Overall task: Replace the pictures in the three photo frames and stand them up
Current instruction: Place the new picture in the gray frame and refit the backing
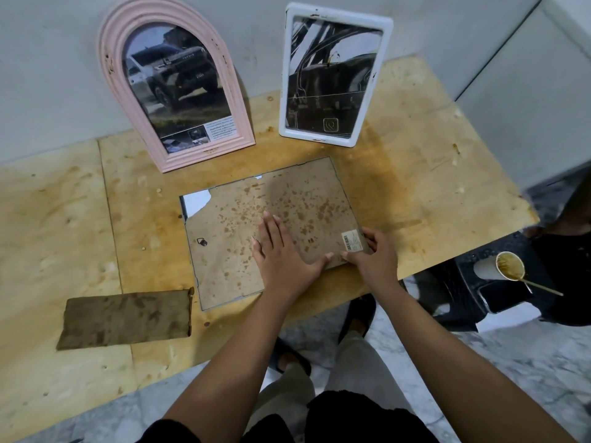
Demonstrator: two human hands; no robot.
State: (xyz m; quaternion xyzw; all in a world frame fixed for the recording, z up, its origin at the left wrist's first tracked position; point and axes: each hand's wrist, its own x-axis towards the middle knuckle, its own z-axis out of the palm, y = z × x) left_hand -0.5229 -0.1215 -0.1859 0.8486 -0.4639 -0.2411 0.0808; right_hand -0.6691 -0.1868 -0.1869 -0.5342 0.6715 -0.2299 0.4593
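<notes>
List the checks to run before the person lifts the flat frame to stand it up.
1. The pink arched frame stands against the wall, picture in: ok.
2. The white frame stands beside it, picture in: ok.
3. The third frame lies face down on the table; picture inside: cannot tell.
4. Its backing board intact: not ok, torn at the far left corner.
5. Hold: left hand flat on the backing, right hand gripping the near right corner: ok.
</notes>
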